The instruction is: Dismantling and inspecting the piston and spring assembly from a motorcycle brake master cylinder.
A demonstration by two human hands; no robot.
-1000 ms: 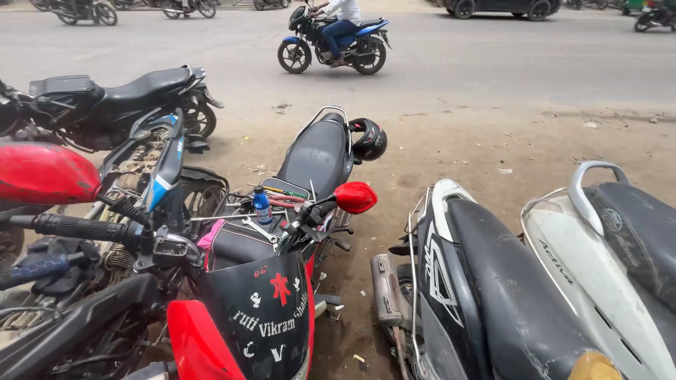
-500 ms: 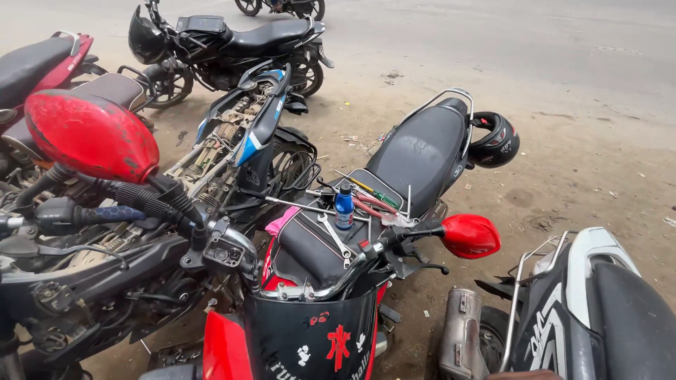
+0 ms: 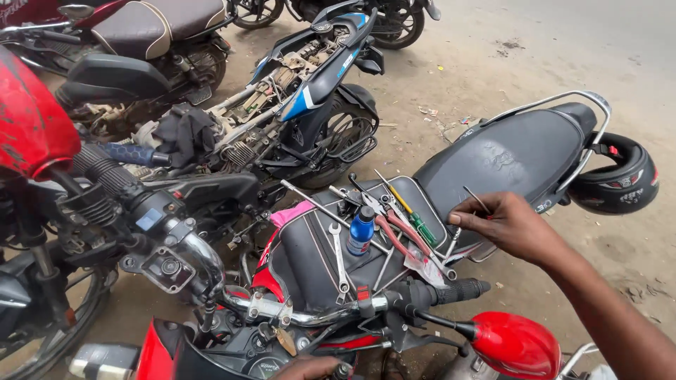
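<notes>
Fingertips [image 3: 461,217] of the right hand [image 3: 510,226] pinch together on a thin metal rod [image 3: 477,200], which slants up and away from the thumb. That hand hovers over the black motorcycle seat [image 3: 521,151], just beside the tools spread across the tank cover [image 3: 310,250]. Among them lie a green-handled screwdriver [image 3: 421,226], red-handled pliers [image 3: 396,236], a flat spanner [image 3: 340,262] and a small blue bottle [image 3: 361,231] standing upright. At the bottom edge the left hand [image 3: 310,367] shows only its knuckles near the chrome handlebar [image 3: 296,315]; whether its fingers grip anything cannot be told. A red mirror [image 3: 514,346] juts out at lower right. A black helmet [image 3: 614,176] hangs at the seat's rear rail. To the left stands a partly stripped blue-and-black motorcycle [image 3: 310,84].
</notes>
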